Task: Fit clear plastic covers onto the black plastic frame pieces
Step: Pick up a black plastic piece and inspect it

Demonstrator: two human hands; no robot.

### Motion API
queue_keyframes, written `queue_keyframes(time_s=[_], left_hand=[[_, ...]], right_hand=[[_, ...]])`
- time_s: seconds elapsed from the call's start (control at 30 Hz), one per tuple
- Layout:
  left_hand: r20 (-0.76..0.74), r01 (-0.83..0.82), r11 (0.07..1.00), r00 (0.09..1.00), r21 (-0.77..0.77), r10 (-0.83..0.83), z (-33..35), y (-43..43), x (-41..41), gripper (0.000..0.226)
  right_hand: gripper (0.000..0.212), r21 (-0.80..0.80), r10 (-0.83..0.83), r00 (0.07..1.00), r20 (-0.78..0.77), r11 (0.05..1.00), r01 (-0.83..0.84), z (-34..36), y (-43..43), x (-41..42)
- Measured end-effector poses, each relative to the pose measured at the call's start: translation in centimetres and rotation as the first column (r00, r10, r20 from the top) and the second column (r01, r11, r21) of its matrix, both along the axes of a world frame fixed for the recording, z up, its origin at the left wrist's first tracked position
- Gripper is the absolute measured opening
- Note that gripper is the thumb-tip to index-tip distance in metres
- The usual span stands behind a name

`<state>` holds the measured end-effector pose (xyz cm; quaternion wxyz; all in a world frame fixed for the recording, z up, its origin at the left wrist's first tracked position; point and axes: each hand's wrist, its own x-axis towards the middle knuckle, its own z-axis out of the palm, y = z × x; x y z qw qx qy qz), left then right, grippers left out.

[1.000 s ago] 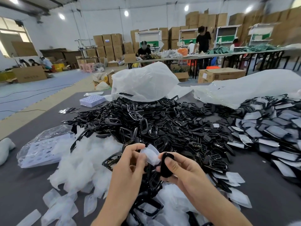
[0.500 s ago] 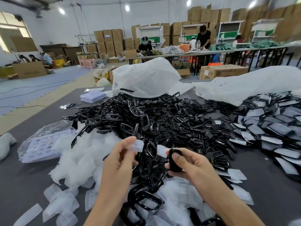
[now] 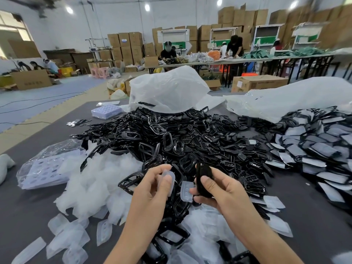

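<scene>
Black and glossy, the frame piece (image 3: 202,170) stands on end in my right hand (image 3: 219,193), thumb curled over it, long axis upright. My left hand (image 3: 150,189) pinches a cloudy clear cover (image 3: 171,173) upright just beside it, above the black pile (image 3: 190,141).

arms: both bare and smooth | left grip (image 3: 150,189): bare fingers, short thumbnail | right grip (image 3: 219,191): bare fingers, short thumbnail

Bright ceiling lamps, window glare left, blurred warped edges
</scene>
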<state>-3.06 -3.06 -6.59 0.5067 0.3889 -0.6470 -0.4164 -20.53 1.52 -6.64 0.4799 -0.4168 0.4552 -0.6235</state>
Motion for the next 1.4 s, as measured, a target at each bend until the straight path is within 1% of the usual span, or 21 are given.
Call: queue_keyframes(time_s=[0.13, 0.2, 0.27, 0.3, 0.33, 0.43, 0.53, 0.67, 0.77, 0.83, 0.97, 1.07, 1.13, 1.2, 1.27, 1.4], left_hand=[[-0.090, 0.117, 0.989, 0.990, 0.085, -0.110, 0.3, 0.5, -0.4, 0.006], [-0.086, 0.176, 0.980, 0.982, 0.091, -0.168, 0.3, 0.7, -0.6, 0.008], [-0.067, 0.195, 0.978, 0.979, 0.075, -0.190, 0.3, 0.9, -0.8, 0.004], [-0.061, 0.187, 0.980, 0.981, 0.065, -0.183, 0.2, 0.9, -0.9, 0.006], [-0.055, 0.167, 0.984, 0.985, 0.057, -0.164, 0.1, 0.9, -1.0, 0.011], [-0.023, 0.107, 0.994, 0.994, -0.002, -0.107, -0.1, 1.1, -1.2, 0.022], [-0.064, 0.037, 0.998, 0.997, -0.047, -0.040, -0.2, 1.3, -1.6, 0.022], [-0.160, 0.025, 1.000, 0.987, 0.011, -0.023, -0.3, 1.4, -1.8, 0.003], [-0.181, 0.006, 1.000, 0.983, 0.024, -0.002, -0.3, 1.5, -1.9, 0.008], [-0.182, -0.008, 1.000, 0.983, 0.019, 0.011, -0.3, 1.8, -2.1, 0.008], [-0.187, -0.053, 0.998, 0.981, 0.035, 0.059, -0.3, 1.9, -2.0, 0.007], [-0.202, -0.084, 0.995, 0.975, 0.060, 0.094, -0.2, 1.6, -1.8, 0.017], [-0.207, -0.062, 0.996, 0.975, 0.071, 0.075, -0.1, 1.6, -1.7, 0.022], [-0.182, -0.011, 0.998, 0.983, 0.070, 0.023, -0.1, 1.6, -1.6, 0.021], [-0.162, 0.033, 0.997, 0.987, 0.076, -0.020, -0.1, 1.5, -1.4, 0.017], [-0.125, 0.078, 0.992, 0.990, 0.103, -0.065, 0.2, 1.2, -1.0, 0.017]], right_hand=[[0.026, 0.007, 0.026, 0.999, -0.023, 1.000, -0.026, 0.1, 0.2, 0.3], [0.021, 0.007, 0.008, 0.999, -0.034, 1.000, -0.008, -0.1, 0.2, 0.5], [0.021, 0.004, -0.037, 0.998, -0.051, 0.999, 0.037, -0.4, 0.2, 0.6], [0.022, 0.000, -0.059, 0.996, -0.069, 0.998, 0.059, -0.4, 0.1, 0.6], [0.021, -0.008, -0.071, 0.994, -0.087, 0.997, 0.071, -0.4, 0.2, 0.7], [0.018, -0.042, -0.063, 0.989, -0.134, 0.997, 0.058, -0.3, 0.3, 0.8], [0.016, -0.058, -0.022, 0.988, -0.153, 0.998, 0.013, -0.1, 0.5, 0.9], [0.013, -0.076, 0.028, 0.992, -0.121, 0.996, -0.038, 0.1, 0.6, 1.1], [0.019, -0.094, 0.045, 0.993, -0.108, 0.994, -0.055, 0.1, 0.7, 1.2], [0.027, -0.103, 0.045, 0.993, -0.111, 0.993, -0.057, -0.1, 0.6, 1.3], [0.033, -0.104, 0.101, 0.991, -0.090, 0.988, -0.110, -0.3, 0.6, 1.5], [0.036, -0.079, 0.145, 0.987, -0.072, 0.985, -0.151, -0.1, 0.6, 1.9], [0.030, -0.066, 0.104, 0.989, -0.109, 0.992, -0.111, 0.0, 0.5, 2.1], [0.031, -0.060, 0.059, 0.988, -0.143, 0.996, -0.068, -0.2, 0.4, 2.0], [0.029, -0.050, 0.029, 0.990, -0.136, 0.998, -0.037, -0.3, 0.4, 1.9], [0.018, -0.051, -0.009, 0.994, -0.105, 0.999, 0.004, -0.4, 0.4, 1.5]])
